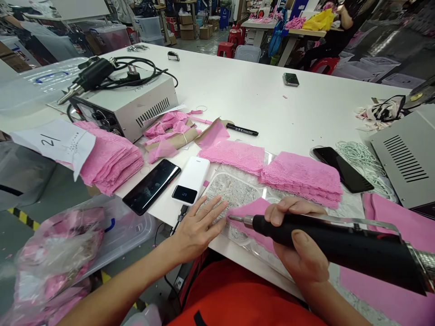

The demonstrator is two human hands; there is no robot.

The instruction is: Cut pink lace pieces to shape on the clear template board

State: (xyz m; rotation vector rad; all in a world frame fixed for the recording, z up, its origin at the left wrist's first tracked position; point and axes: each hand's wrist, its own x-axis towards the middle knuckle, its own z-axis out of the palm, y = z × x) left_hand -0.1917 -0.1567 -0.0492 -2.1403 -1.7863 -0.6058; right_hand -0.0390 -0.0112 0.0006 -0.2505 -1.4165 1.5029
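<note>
My right hand is wrapped round a black hand welder with a lever along its top and a thin metal tip. The tip points left and meets, or hovers just over, the left corner of a pink fabric piece. My left hand lies flat with its fingers stretched out, fingertips beside that corner. Under the fabric is a pale lace-patterned template in clear plastic. Behind it lie a pink lace stack and another pink lace pile. My right hand and the welder hide part of the fabric.
A white power bank and a black phone lie left of the template. A control box carries a second welder. At right are another phone, white cord and a grey box.
</note>
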